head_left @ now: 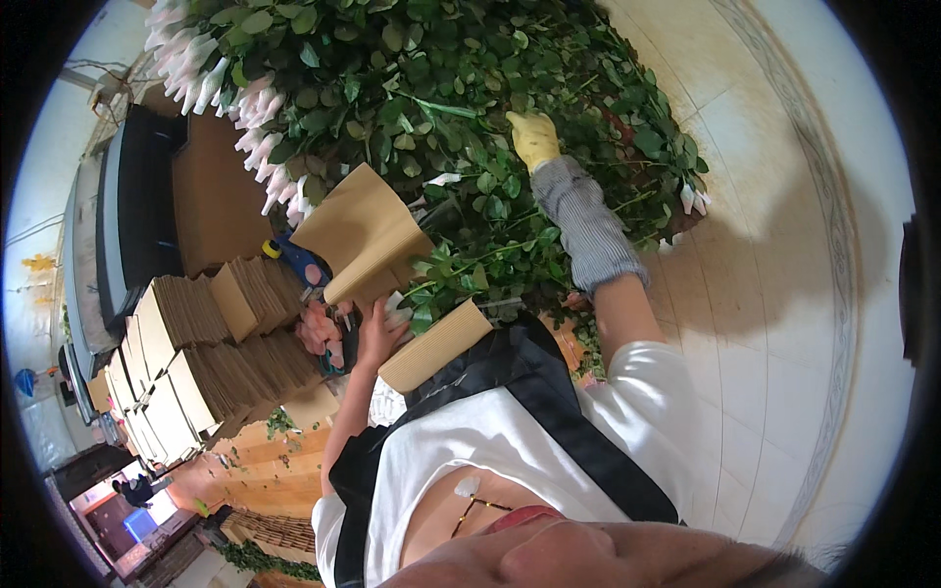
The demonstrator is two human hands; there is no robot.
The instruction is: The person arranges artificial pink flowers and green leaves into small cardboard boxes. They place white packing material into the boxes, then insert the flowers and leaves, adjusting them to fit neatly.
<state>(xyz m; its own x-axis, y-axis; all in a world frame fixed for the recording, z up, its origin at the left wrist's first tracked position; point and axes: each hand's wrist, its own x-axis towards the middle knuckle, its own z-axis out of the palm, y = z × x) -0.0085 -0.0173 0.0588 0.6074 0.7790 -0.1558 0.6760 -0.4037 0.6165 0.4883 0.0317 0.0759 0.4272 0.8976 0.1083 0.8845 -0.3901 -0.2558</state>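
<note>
My left hand [375, 338] is bare, its fingers closed around a rose with a white-sleeved bud [396, 312]. The rose's leafy stem runs off to the right. Beside that hand, a sheet of corrugated cardboard [358, 230] stands tilted, and a second, folded corrugated piece [436, 346] lies against my apron. My right hand [532, 137], in a yellow glove with a grey knitted sleeve above it, is closed low over the heap of leafy rose stems [392, 59]. Leaves and the glove hide whatever is between its fingers. A thick green stem [446, 106] ends just left of the glove.
Pale pink sleeved buds [257, 118] line the heap's left side. Further left stand stacks of folded cardboard [186, 343] and a dark bin-like box [147, 196]. A blue tool with a yellow end [294, 257] and pink material [317, 328] lie near my left hand. Tiled floor [755, 392] stretches right.
</note>
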